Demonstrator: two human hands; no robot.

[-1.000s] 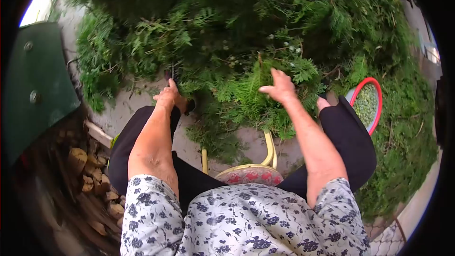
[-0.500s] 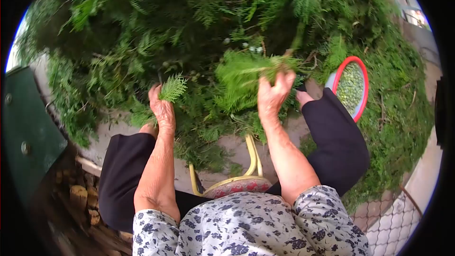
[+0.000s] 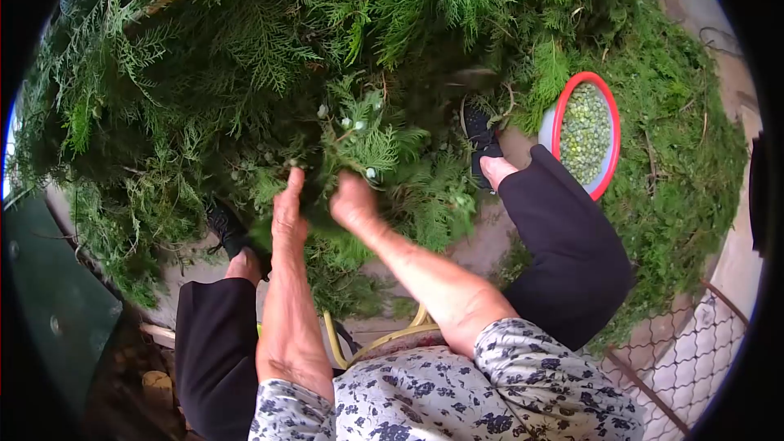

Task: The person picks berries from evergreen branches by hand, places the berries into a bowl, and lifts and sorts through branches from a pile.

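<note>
Green conifer branches [image 3: 245,57] are heaped in front of me. My left hand [image 3: 289,206] is at the near side of the heap, thumb raised, beside some foliage; what its fingers hold is hidden. Just to its right my right hand [image 3: 354,198], blurred, is closed at the base of a sprig [image 3: 367,135] that bears a few pale cones. A red-rimmed bowl [image 3: 616,147] full of small green cones [image 3: 585,132] stands tilted on the greenery at the right.
Beneath me is a yellow-framed chair [image 3: 331,339]. My knees and dark shoes [image 3: 480,126] flank the hands. At the left are a green panel [image 3: 57,294] and chopped wood [image 3: 157,380]; a wire mesh [image 3: 686,359] lies at the lower right.
Both hands have come together near the centre. The loose fronds my right hand held half a second ago are no longer in it; it is now at a cone-bearing sprig. The view has shifted.
</note>
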